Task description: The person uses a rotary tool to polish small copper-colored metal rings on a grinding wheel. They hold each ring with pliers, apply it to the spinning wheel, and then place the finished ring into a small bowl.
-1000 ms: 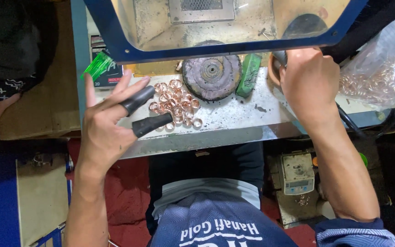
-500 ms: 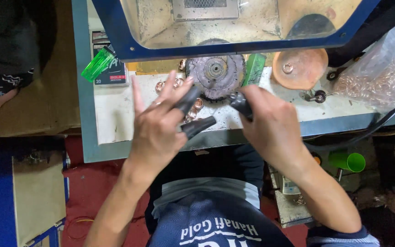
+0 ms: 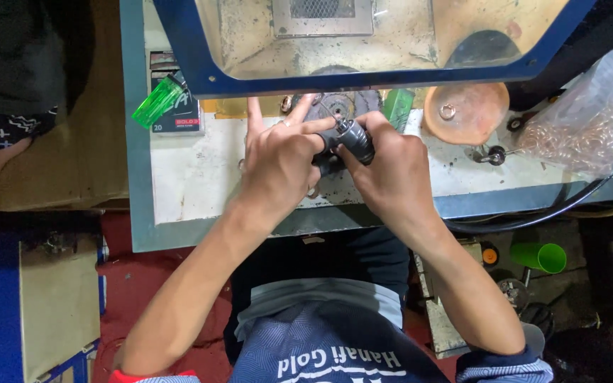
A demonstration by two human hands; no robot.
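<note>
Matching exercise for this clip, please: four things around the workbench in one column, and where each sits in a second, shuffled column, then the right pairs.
Things:
1. green lighter
2. orange dish
3. green cup
4. rotary handpiece

Places:
A. below the bench edge, right side
B. in the right hand
C. bench top, far left corner
D. bench top, right of both hands

Pairs: 1-C, 2-D, 3-A, 4-B

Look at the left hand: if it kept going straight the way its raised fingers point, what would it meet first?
The left hand points up the bench toward the round grinding wheel beneath the blue-framed hood. It would probably meet the wheel's edge first, though depth is unclear.
</note>
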